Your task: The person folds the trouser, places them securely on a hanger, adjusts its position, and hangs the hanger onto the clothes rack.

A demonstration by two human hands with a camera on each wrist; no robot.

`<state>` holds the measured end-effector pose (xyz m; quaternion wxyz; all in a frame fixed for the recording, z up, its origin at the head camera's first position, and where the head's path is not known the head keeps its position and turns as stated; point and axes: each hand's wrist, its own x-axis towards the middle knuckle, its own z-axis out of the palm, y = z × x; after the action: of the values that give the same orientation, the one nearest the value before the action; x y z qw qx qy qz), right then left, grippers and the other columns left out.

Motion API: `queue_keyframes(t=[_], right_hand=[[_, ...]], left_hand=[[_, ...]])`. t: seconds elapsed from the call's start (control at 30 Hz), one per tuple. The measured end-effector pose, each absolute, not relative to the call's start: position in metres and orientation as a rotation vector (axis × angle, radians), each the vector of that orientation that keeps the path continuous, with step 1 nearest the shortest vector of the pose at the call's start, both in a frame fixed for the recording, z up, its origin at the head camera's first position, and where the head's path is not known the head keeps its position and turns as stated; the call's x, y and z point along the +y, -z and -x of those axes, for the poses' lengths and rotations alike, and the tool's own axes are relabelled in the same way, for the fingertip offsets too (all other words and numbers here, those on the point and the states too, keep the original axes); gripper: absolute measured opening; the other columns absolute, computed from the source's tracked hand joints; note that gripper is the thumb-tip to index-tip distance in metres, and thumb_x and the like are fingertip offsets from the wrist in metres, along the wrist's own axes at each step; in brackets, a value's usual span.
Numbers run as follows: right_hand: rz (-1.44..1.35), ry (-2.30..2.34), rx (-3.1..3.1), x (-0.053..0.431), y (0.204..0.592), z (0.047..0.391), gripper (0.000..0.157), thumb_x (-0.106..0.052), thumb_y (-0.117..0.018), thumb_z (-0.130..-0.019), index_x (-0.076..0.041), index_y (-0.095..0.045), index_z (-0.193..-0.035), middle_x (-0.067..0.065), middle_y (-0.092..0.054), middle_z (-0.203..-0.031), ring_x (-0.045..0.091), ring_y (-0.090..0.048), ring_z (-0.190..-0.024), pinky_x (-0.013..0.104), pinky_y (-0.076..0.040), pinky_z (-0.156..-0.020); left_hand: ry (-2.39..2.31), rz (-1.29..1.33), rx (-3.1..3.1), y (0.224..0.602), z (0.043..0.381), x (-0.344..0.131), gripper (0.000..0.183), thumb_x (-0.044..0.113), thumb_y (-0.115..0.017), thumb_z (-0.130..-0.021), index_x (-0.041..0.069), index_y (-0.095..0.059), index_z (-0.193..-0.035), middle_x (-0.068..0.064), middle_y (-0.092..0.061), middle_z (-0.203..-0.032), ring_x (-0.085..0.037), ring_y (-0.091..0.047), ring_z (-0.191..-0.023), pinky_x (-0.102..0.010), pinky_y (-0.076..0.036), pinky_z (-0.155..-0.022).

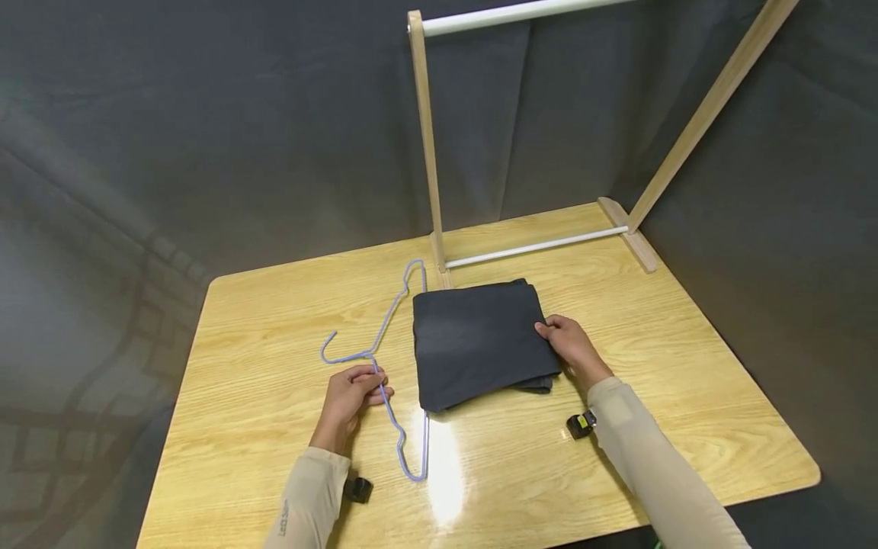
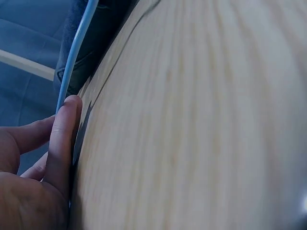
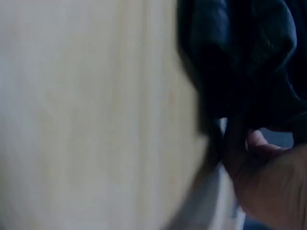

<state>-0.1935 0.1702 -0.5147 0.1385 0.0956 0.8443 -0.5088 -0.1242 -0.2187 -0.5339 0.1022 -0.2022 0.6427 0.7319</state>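
Note:
A blue-purple wire hanger [image 1: 373, 353] lies on the table at centre left, its hook pointing left. My left hand [image 1: 351, 396] pinches the hanger's near arm between thumb and fingers; the left wrist view also shows the blue wire [image 2: 76, 48] at the fingertips. To the right is a folded black cloth garment [image 1: 480, 343], covering part of the hanger's long bar. My right hand [image 1: 575, 349] grips the garment's right edge, thumb on top. In the right wrist view, dark layered folds [image 3: 240, 62] hang beside the hand, and the fingers are partly hidden.
Behind the garment stands a rack with wooden uprights [image 1: 427, 130], a white top rail [image 1: 521, 13] and a white lower bar [image 1: 535, 248]. The wood-grain table [image 1: 274, 305] has rounded corners. Dark grey curtains [image 1: 240, 152] surround the back and sides.

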Motion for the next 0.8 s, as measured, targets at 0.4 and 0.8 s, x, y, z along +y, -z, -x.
queue_keyframes(t=[0.4,0.8], right_hand=[[-0.158,1.097,2.619,0.169,0.499,0.188,0.059,-0.04,-0.05,-0.097,0.0,-0.04,-0.139,0.021,-0.055,-0.127,0.034,-0.055,-0.116,0.045,-0.045,-0.096],[-0.006,0.944,2.526,0.181,0.492,0.167,0.069,-0.067,-0.052,-0.085,0.0,-0.056,-0.104,0.007,-0.051,-0.08,0.018,-0.048,-0.07,0.029,-0.039,-0.062]], left_hand=[[-1.992,0.534,2.078,0.525,0.124,-0.216,0.027,0.0,-0.066,-0.086,-0.013,-0.061,-0.109,-0.005,-0.07,-0.073,-0.017,-0.071,-0.063,-0.027,-0.059,-0.062],[-1.245,0.279,2.975,0.502,0.108,-0.175,0.034,0.025,-0.074,-0.083,0.001,-0.064,-0.105,-0.005,-0.052,-0.079,-0.016,-0.045,-0.069,-0.026,-0.037,-0.062]])
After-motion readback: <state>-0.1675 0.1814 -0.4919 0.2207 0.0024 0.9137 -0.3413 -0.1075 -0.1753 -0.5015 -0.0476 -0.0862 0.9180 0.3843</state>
